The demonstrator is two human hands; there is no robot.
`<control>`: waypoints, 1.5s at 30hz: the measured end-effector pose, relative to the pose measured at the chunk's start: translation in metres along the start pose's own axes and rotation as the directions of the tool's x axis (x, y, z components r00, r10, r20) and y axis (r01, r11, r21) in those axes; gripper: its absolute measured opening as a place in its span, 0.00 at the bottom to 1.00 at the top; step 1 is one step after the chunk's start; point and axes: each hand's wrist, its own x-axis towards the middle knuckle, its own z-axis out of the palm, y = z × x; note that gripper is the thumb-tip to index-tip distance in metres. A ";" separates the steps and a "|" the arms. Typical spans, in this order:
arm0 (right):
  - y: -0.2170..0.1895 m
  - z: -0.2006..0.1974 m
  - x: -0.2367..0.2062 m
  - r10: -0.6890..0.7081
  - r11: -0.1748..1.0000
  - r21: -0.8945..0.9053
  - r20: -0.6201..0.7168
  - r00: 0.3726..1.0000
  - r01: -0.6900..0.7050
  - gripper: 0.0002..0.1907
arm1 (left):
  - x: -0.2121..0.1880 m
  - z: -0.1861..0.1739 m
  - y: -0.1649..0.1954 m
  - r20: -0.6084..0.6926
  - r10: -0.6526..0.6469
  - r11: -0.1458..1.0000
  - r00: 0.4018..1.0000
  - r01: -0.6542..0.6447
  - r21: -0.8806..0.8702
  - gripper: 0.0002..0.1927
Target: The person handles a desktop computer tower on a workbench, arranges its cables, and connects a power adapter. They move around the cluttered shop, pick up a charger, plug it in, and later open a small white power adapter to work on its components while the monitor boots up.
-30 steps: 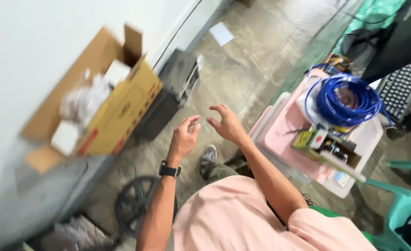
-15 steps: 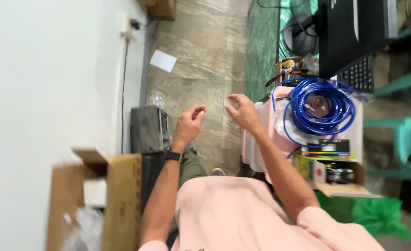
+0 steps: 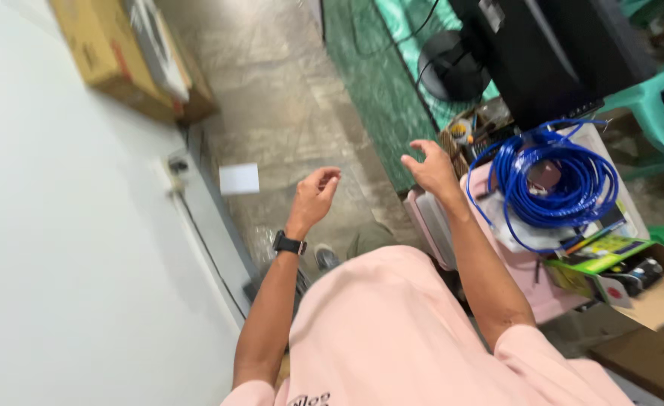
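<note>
The fingers (image 3: 330, 177) of my left hand (image 3: 313, 199) are loosely curled with nothing in them, thumb and fingertips close together but gripping no object. The hand is raised in the air over the stone floor (image 3: 287, 105), with a black watch (image 3: 289, 243) on its wrist. The fingers of my right hand (image 3: 431, 169) are spread and slightly bent, also empty, hovering just beside the near edge of the coil of blue cable (image 3: 556, 184). They do not touch it.

The coil lies to the right of that hand, on top of a pink plastic stool (image 3: 531, 282), with a clear plastic sheet under it. Next to the coil, further right, sits an open cardboard box (image 3: 651, 297) with a green flap and small dark items inside. Beyond the coil stands a black monitor (image 3: 550, 53) on a green mat (image 3: 381, 83), with its round base and a dark lead. A white paper sheet (image 3: 239, 179) lies on the floor near the wall, and a brown carton (image 3: 106, 53) stands against the wall (image 3: 54, 248) at the upper left. My pink shirt (image 3: 392, 338) fills the bottom of the view.
</note>
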 end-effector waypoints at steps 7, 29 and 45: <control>-0.022 0.025 0.098 0.099 0.995 0.044 -0.165 0.981 -0.093 0.24 | 0.146 -0.016 0.011 0.192 0.094 0.994 0.977 -0.101 0.027 0.12; -0.017 0.040 0.245 0.207 0.970 -0.144 0.079 0.975 -0.194 0.09 | 0.413 0.045 0.030 0.478 -0.112 0.877 0.871 0.313 -0.365 0.23; -0.066 0.036 0.379 0.365 0.614 0.738 0.047 0.930 -0.279 0.17 | 0.517 -0.002 0.042 0.640 0.219 0.925 0.737 0.052 -0.377 0.13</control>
